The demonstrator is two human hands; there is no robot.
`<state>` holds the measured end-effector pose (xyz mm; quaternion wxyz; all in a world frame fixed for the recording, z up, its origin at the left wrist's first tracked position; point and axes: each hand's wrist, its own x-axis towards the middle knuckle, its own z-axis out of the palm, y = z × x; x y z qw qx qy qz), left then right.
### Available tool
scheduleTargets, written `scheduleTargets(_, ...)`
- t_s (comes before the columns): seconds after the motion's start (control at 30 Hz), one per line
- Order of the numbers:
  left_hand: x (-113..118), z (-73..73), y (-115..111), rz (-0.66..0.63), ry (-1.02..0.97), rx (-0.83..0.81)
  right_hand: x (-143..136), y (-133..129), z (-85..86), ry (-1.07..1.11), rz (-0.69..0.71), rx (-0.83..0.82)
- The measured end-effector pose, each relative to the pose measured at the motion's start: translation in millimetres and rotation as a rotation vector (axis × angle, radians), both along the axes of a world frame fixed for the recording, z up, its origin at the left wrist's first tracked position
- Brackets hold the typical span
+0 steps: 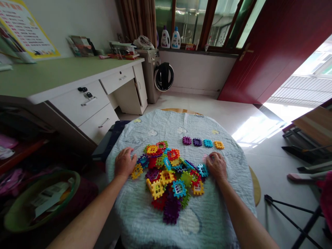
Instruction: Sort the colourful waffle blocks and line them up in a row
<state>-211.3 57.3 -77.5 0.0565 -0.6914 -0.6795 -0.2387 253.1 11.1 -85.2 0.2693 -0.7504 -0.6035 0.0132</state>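
A loose heap of colourful plastic building tiles (166,176) with notched edges lies on the cloth-covered table, several with window-like lattices. My left hand (125,162) rests on the cloth at the heap's left side, thumb apart from the fingers, holding nothing that I can see. Close to its thumb is a yellow tile (137,171). On the other side, my right hand (217,165) rests with loosely bent fingers beside a light blue tile (203,170); no tile shows in it. Beyond that hand, a purple tile (186,140), a dark violet tile (197,142), a blue tile (208,143) and an orange tile (219,145) form a spaced row.
A pale blue patterned cloth (185,224) covers the round table. To the left stand a desk (77,74) with drawers and a green-rimmed basket (15,207). A washing machine (151,76) has its door open. Black stand legs (287,207) are at the right.
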Motion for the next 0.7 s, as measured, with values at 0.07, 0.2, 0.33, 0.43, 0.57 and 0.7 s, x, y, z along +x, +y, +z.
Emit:
scheduleTargets(0.07,-0.1,-0.4,0.0,0.002,-0.009,0.0,0.1,-0.6,-0.1,0.036,0.005,0.023)
scheduleTargets(0.2,0.4,-0.6,0.2,0.01,-0.028,-0.001,-0.1,-1.4,4.1,0.134,0.013,0.076)
scheduleTargets(0.33,1.9,1.5,0.0,0.002,-0.037,-0.001,-4.0,-5.0,17.3,0.347,-0.016,0.053)
scheduleTargets(0.43,3.0,3.1,-0.5,-0.001,-0.04,0.004,-19.7,-17.4,34.8,0.496,-0.035,0.034)
scheduleTargets(0.57,3.8,3.6,-0.7,0.002,-0.037,-0.006,-60.9,-46.4,64.1,0.57,0.152,-0.017)
scheduleTargets(0.7,4.4,4.4,-0.9,0.01,-0.033,-0.011,-96.3,-68.6,82.0,0.373,0.312,-0.116)
